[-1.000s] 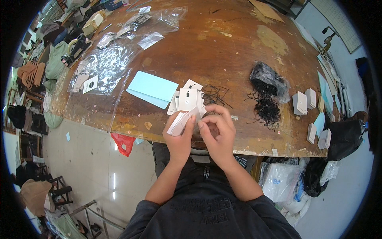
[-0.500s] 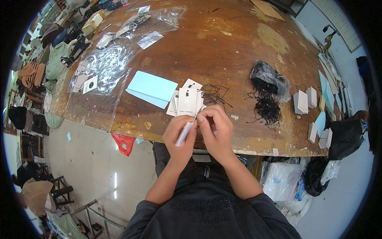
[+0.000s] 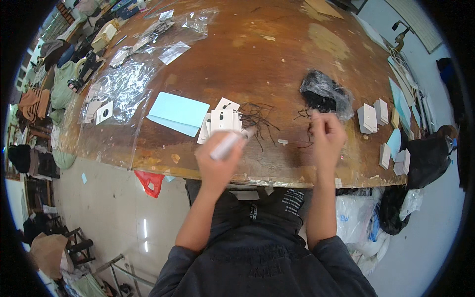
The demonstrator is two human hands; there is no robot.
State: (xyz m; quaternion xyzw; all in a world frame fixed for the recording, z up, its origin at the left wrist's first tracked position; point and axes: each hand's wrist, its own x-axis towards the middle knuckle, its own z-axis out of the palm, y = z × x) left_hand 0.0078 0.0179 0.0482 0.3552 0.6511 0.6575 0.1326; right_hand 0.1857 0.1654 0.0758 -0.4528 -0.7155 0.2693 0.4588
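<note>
My left hand [image 3: 215,163], smeared by motion, is closed around a small stack of white cards [image 3: 226,144] near the front of the table. It is just in front of the white hang tags [image 3: 225,119] and the loose black strings [image 3: 259,119] beside them. My right hand [image 3: 328,137] is over the bundle of black strings [image 3: 319,102] that spills from a clear plastic bag [image 3: 326,84]. Thumb and fingers are pinched together there; whatever lies between them is too small to make out.
A folded light-blue sheet [image 3: 178,113] lies left of the tags, with clear plastic bags [image 3: 123,84] further left. Several white card stacks [image 3: 367,119] stand at the right. A red plastic bag [image 3: 150,184] hangs below the table's front edge.
My hands were together in front of the tags. The right one has moved away to the right, onto the black string bundle; the left keeps the white cards and has shifted slightly left.
</note>
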